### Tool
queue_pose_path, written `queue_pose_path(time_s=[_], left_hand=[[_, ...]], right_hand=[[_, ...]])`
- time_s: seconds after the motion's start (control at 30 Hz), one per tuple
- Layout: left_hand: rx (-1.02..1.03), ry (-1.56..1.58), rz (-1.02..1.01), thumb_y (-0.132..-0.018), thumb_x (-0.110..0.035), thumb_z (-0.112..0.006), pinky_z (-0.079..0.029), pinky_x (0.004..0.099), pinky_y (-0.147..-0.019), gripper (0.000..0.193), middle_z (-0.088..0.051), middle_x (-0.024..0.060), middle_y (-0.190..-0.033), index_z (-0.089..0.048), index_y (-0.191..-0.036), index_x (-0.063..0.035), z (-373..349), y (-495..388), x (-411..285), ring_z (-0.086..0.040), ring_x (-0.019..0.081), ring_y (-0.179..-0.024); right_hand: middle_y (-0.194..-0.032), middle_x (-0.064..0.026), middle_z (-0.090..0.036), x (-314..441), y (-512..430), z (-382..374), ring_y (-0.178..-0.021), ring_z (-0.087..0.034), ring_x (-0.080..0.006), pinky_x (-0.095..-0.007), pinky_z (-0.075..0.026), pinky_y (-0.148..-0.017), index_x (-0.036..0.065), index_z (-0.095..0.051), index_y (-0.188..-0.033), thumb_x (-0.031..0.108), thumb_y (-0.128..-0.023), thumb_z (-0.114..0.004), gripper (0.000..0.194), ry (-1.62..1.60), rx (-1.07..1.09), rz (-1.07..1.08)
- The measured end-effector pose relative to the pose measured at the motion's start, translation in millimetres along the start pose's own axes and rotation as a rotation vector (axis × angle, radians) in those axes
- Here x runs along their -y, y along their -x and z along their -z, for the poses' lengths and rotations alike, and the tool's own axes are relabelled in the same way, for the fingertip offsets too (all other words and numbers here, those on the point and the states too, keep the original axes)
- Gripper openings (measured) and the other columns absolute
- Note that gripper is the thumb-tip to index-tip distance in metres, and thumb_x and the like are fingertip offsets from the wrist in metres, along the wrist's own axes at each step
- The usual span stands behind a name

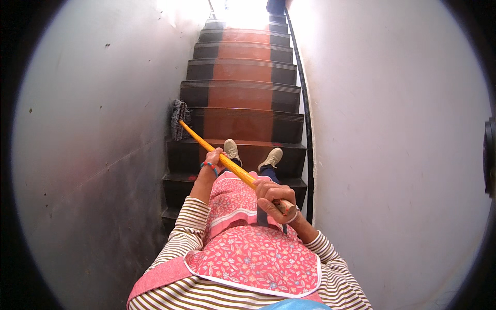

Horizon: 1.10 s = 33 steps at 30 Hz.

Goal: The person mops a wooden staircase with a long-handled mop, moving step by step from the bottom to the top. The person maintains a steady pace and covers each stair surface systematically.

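Note:
A mop with a yellow-orange wooden handle [197,138] slants from upper left to lower right in front of me. My left hand [216,157], with a beaded bracelet at the wrist, grips the handle partway along. Near the handle's top end, my right hand [275,199] is closed around it, and the bare wooden end sticks out past the fingers. The grey string mop head [180,120] rests at the left end of a stair step, against or close beside the left wall.
A staircase with black sides and a red-brown centre strip [240,93] runs between a grey left wall [97,116] and a pale right wall [387,116]. A dark handrail [306,104] follows the right side. My shoes [271,157] stand on a step. Someone is partly visible at the far top.

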<state>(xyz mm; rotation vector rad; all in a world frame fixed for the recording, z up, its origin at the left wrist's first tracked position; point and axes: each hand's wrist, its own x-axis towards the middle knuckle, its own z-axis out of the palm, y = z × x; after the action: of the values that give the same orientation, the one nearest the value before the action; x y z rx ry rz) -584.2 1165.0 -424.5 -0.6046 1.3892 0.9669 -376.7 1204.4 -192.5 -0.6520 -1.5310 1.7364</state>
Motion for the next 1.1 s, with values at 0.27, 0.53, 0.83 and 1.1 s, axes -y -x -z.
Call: queue_pose_path(time_s=[0.27,0.53,0.83,1.1], left_hand=[[0.139,-0.185,0.243,-0.081,-0.009,-0.054,-0.049,0.0319,-0.055,0.010,-0.050,0.0049,-0.065,-0.045,-0.085,-0.0060,-109.8,-34.3,109.8,-0.053,0.0178,-0.056],[0.515,-0.132,0.597,-0.083,-0.013,-0.048,-0.051,0.0332,-0.063,0.006,-0.053,0.0042,-0.068,-0.048,-0.080,-0.0080,-225.0,2.1,214.8,-0.056,0.0172,-0.062],[0.617,-0.418,0.575,-0.081,-0.017,-0.054,-0.051,0.0318,-0.055,0.014,-0.059,0.0060,-0.066,-0.052,-0.078,-0.0041,-251.4,-2.6,263.4,-0.059,0.0172,-0.058],[0.377,-1.058,0.282,-0.086,-0.019,-0.055,-0.048,0.0396,-0.041,0.022,-0.065,0.0121,-0.070,-0.058,-0.083,0.0025,-262.1,-31.3,397.9,-0.064,0.0251,-0.055]], right_hand=[[-0.056,-0.0054,-0.049,29.2,51.2,90.1,-0.055,-0.049,-0.0185,-0.0368,-0.044,-0.079,0.004,-0.044,-0.056,-0.007,-0.074,-0.059,0.026,0.151,-0.152,-0.088],[-0.053,-0.0053,-0.045,100.7,79.7,152.6,-0.051,-0.046,-0.0215,-0.0336,-0.042,-0.065,0.005,-0.040,-0.052,-0.004,-0.065,-0.062,0.027,0.407,-0.084,-0.141],[-0.058,-0.0074,-0.044,96.8,94.2,145.5,-0.059,-0.047,-0.0281,-0.0375,-0.042,-0.072,0.006,-0.046,-0.059,0.011,-0.065,-0.065,0.021,0.535,0.334,-0.233],[-0.119,-0.0157,-0.051,144.6,248.2,144.3,-0.088,-0.056,-0.0200,-0.0329,-0.038,-0.088,0.005,-0.056,-0.113,0.021,-0.069,-0.069,0.049,0.350,-0.238,-0.535]])
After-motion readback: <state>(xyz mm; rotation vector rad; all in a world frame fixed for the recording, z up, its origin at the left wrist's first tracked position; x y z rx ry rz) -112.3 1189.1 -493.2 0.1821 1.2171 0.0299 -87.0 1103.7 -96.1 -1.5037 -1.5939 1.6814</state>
